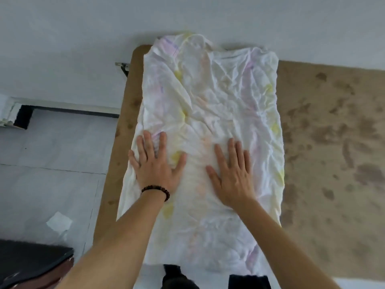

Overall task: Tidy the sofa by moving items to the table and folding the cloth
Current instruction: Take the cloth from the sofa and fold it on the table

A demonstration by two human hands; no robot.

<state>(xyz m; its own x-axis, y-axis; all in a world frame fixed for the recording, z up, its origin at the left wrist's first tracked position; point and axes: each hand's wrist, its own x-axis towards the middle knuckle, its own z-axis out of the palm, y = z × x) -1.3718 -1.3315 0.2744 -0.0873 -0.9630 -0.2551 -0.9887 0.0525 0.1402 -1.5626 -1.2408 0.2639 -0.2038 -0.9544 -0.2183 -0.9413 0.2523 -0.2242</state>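
Observation:
A white cloth point(210, 97) with faint yellow, pink and purple marks lies spread in a long wrinkled rectangle over the left part of a brown stained surface point(333, 142). My left hand point(156, 161), a dark bead bracelet on its wrist, rests flat on the cloth near its left edge with the fingers apart. To its right, my right hand point(231, 174) presses flat on the cloth's middle, fingers spread too. Neither hand grips anything. The cloth's near end hangs over the surface's front edge.
Pale floor point(52, 163) lies to the left, with a scrap of white paper point(59, 223) on it. A dark object point(31, 261) sits at the lower left corner. A white wall point(187, 15) runs behind the surface. A dark wall recess point(25, 116) shows at left.

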